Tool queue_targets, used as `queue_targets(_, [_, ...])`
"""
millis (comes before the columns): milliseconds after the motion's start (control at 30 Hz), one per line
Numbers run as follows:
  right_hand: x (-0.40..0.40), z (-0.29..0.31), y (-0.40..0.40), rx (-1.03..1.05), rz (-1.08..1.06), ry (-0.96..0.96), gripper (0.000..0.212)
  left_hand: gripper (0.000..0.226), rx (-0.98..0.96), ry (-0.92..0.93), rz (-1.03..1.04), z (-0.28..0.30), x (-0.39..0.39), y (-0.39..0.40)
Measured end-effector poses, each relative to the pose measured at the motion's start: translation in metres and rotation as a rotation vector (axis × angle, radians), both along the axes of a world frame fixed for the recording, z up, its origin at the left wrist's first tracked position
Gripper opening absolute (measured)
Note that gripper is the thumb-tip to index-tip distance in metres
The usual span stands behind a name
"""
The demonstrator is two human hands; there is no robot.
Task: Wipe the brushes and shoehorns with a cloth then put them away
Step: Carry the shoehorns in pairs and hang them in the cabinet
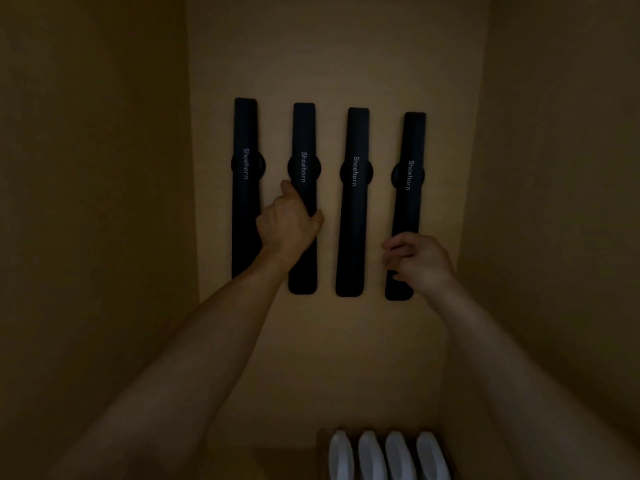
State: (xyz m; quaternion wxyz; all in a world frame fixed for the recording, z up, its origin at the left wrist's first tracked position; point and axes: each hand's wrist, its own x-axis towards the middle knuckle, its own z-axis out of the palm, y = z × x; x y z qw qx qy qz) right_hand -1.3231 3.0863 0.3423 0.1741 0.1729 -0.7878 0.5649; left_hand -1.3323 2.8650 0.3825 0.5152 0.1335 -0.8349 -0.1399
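Observation:
Several long black shoehorns, each marked "Shoehorn", hang upright side by side on round holders on the beige back wall of a dim alcove. My left hand (289, 220) grips the second shoehorn (304, 140) around its middle, thumb on the right edge. To its left hangs the first shoehorn (245, 133). The third shoehorn (355, 202) hangs untouched. My right hand (417, 259) hovers with loosely curled fingers in front of the lower part of the fourth shoehorn (412, 150); whether it touches is unclear. No cloth or brush shows.
Beige side walls close in on the left (97, 202) and right (554, 202). At the bottom edge, several white slippers (389, 457) stand in a row in a brown box below the shoehorns.

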Motion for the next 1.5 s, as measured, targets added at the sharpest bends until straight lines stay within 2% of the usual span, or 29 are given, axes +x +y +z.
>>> queue_targets(233, [0.000,0.002,0.000,0.004,-0.007,0.004,0.023,0.053,-0.020,-0.007,-0.022,0.002,-0.003,-0.002])
queue_targets(800, [0.006,0.007,-0.005,0.033,-0.014,0.013,0.019,0.049,0.013,-0.029,-0.064,0.002,-0.003,-0.004])
queue_targets(1033, [0.010,0.010,-0.006,0.044,-0.014,0.013,0.018,0.054,0.006,-0.098,-0.099,0.006,0.007,-0.006])
queue_targets(1200, [0.014,0.009,-0.006,0.038,-0.003,0.033,0.017,0.044,0.000,0.011,-0.046,0.019,0.028,-0.033])
queue_targets(1367, [0.015,0.004,-0.010,0.050,-0.001,0.050,0.019,0.063,-0.046,0.086,0.174,0.022,0.042,-0.065])
queue_targets(1500, [0.017,0.002,-0.017,0.041,0.025,0.052,0.018,0.075,-0.007,0.019,0.171,0.016,0.041,-0.073])
